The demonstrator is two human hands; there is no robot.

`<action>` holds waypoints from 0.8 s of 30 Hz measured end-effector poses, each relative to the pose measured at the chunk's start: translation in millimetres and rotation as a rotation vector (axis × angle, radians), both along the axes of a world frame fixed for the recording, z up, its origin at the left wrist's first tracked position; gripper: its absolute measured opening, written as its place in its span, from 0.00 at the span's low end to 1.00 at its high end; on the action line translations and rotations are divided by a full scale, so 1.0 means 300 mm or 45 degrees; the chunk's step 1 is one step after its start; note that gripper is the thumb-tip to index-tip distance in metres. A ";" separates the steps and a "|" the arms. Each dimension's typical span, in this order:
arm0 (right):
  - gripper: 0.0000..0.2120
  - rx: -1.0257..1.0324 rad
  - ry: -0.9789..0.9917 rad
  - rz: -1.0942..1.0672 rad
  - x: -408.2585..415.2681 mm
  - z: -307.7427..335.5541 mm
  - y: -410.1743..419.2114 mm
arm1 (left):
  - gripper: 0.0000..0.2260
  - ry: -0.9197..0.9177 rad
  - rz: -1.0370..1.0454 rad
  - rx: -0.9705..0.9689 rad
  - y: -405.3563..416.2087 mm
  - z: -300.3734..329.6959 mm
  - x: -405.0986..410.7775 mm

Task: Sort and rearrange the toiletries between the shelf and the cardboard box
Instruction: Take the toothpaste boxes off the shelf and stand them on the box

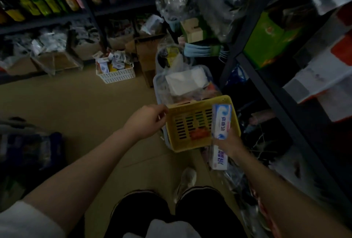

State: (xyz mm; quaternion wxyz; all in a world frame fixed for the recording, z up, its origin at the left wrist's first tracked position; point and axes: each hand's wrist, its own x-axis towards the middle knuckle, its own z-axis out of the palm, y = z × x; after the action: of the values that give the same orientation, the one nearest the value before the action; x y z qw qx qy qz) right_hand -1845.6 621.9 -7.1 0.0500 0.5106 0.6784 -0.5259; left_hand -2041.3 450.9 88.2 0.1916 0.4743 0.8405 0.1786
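Toothpaste box, white and blue, rectangular cardboard [221, 121]: located right of frame centre, held upright over the right rim of the yellow slotted plastic basket [190, 125]. The right hand [227, 143] grips the box at its lower end; the fingers are curled round the bottom portion, and the printed upper length stands clear above them. A second white and blue carton [219, 158] shows directly below that hand; whether the same fingers also hold it cannot be determined. Handling judgement: the box is probably light and moderately stiff, with smooth faces that may slip; the walls could dent under hard pressure. Take hold across the two long faces near the middle for best control. The left hand [147, 121], at frame centre, pinches the basket's upper left rim with curled fingers. The basket rests on a clear bin of wrapped goods [182, 83]. Farther up, left of centre, a white lattice basket of small cartons [116, 70] stands on the tan floor [76, 108]. A brown cardboard box [146, 54] stands beyond it. A dark metal shelf [266, 77] fills the right side.
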 end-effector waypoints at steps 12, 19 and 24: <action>0.19 -0.747 -0.093 -0.659 -0.335 -0.569 0.158 | 0.13 -0.061 -0.077 0.134 0.385 -0.446 -0.312; 0.28 -0.473 -0.180 -0.736 -0.380 -0.680 0.164 | 0.15 -0.196 -0.325 0.147 0.427 -0.533 -0.423; 0.05 -0.144 -0.227 -0.383 -0.361 -0.412 0.134 | 0.21 -0.235 -0.541 0.021 0.422 -0.466 -0.463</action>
State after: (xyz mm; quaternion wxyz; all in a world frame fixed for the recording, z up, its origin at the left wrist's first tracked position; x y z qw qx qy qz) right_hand -1954.0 662.2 -130.7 0.0594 0.6473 0.5565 -0.5175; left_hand -2180.3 577.5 -51.4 0.2972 0.6239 0.6990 0.1838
